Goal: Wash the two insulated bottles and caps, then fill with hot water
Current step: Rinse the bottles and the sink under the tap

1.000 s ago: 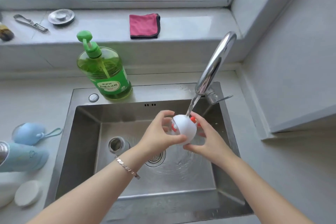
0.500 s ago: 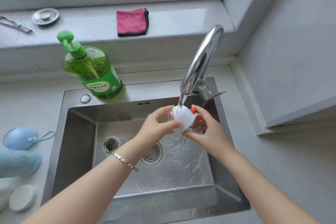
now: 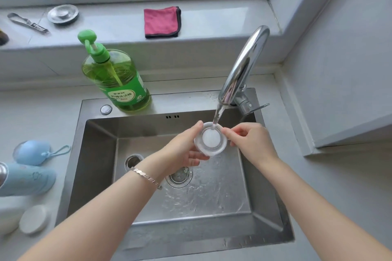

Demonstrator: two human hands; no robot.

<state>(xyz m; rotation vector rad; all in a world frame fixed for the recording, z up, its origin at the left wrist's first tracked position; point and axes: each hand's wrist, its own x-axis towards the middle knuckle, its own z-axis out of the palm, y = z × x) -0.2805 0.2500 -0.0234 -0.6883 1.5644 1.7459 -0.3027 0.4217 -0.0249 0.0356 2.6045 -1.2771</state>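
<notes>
I have turned the white cap [image 3: 210, 139] hollow-side up since a second ago, my left hand [image 3: 186, 151] gripping its rim at nine o'clock, my right hand [image 3: 251, 141] pinching three o'clock, the faucet [image 3: 244, 68] stream landing at twelve, over the sink [image 3: 95, 154].

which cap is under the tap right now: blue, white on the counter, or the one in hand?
The white cap held by both hands over the sink, with the stream hitting its rim. The blue cap and the other white cap lie on the counter, left.

Bare forearms — silver link bracelet [image 3: 146, 176], left wrist
</notes>
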